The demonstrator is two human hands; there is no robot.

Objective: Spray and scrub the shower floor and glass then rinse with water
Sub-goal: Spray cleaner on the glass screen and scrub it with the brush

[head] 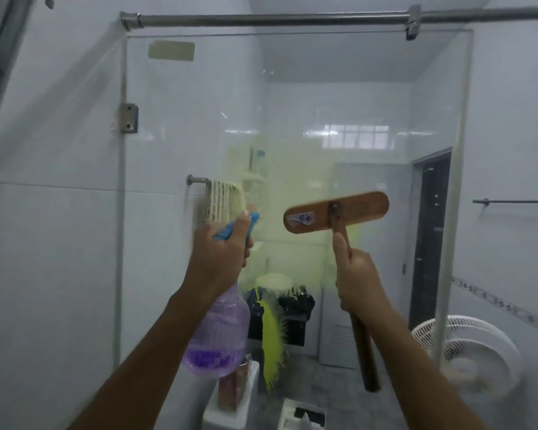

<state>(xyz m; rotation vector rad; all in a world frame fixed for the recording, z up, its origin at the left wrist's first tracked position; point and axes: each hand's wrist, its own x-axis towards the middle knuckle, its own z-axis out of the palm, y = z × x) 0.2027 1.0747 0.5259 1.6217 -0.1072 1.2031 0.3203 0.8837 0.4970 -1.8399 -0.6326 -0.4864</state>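
The left hand (221,259) has its fingers wrapped round the neck of a clear purple plastic spray bottle (216,333) with a blue trigger head (236,226), nozzle aimed at the clear shower glass panel (292,119) straight ahead. The right hand (356,276) is closed on the brown wooden handle of a long-handled scrubbing brush (336,211). Its oblong wooden head lies roughly crosswise — right of a pale yellowish foam patch (280,193) on the glass, which looks like the next area to scrub; the right hand is nearer.

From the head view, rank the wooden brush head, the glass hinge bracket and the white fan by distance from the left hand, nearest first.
1. Wooden brush head: just right of the left hand.
2. Glass hinge bracket: up and left, on the glass edge.
3. White fan: far lower right, behind the glass.
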